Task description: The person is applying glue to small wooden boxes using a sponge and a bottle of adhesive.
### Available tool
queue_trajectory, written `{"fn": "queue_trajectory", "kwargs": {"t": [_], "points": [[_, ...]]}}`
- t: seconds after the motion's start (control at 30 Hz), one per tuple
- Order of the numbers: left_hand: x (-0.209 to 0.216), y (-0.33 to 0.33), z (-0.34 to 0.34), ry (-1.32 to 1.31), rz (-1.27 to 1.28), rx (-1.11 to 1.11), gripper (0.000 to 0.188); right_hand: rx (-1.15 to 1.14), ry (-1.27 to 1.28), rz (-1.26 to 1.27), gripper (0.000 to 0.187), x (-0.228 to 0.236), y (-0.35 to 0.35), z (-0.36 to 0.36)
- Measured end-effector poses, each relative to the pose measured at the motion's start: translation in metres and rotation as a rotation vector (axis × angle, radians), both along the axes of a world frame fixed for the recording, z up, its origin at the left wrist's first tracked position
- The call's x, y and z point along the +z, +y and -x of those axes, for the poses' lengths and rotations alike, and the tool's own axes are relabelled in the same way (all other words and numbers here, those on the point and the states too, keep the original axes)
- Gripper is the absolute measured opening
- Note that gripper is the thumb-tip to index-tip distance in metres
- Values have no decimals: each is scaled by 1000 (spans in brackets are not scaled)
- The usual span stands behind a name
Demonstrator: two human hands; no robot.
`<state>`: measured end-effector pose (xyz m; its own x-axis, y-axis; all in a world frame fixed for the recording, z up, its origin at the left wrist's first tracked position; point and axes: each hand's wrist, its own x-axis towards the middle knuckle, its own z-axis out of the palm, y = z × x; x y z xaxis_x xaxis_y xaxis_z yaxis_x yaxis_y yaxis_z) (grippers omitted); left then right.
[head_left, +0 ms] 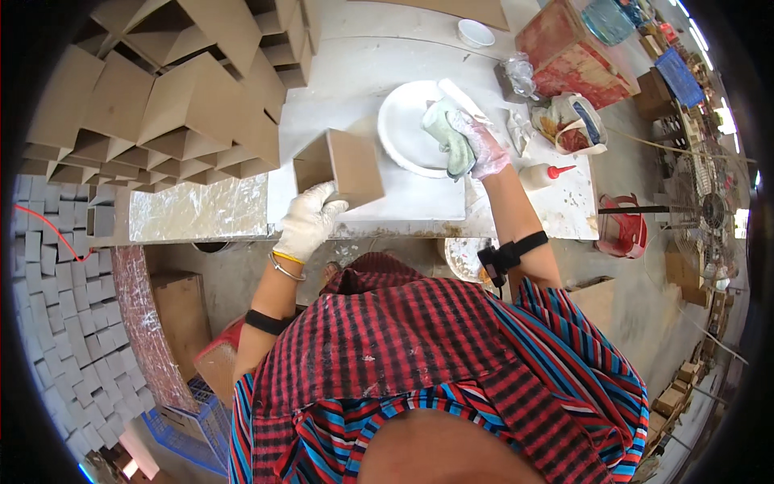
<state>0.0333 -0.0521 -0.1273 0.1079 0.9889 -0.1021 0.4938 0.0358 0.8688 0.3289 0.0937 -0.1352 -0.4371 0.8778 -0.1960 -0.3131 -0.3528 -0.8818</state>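
My left hand (pixel 307 218), in a white knit glove, grips the near corner of an open brown cardboard box (pixel 356 167) above the white work surface (pixel 435 206). The thumb lies along one wall of the box. To the right, my right hand (pixel 481 147) wears a thin clear plastic glove and is closed on a pale green cloth (pixel 440 123). The cloth lies over the right side of a round white basin (pixel 390 129). A white strip (pixel 462 98) rests on the basin's far right rim, beyond the cloth.
Brown open boxes (pixel 189 93) are stacked at the far left; grey boxes (pixel 64 298) pile up lower left. Right of the basin are a white bottle with a red nozzle (pixel 538 175) and a stained white tub (pixel 574 125). A small white bowl (pixel 476 33) stands at the back.
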Motion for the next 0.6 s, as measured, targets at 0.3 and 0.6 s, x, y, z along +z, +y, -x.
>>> {"fn": "queue_trajectory", "kwargs": {"t": [0.3,0.6], "points": [[-63,-19,2,-408,-67,358,21,-39,-540,-365,39,20,-61,92],[-106,-44,12,150,-196,53,30,-38,-923,-1101,46,-7,-136,140]]}}
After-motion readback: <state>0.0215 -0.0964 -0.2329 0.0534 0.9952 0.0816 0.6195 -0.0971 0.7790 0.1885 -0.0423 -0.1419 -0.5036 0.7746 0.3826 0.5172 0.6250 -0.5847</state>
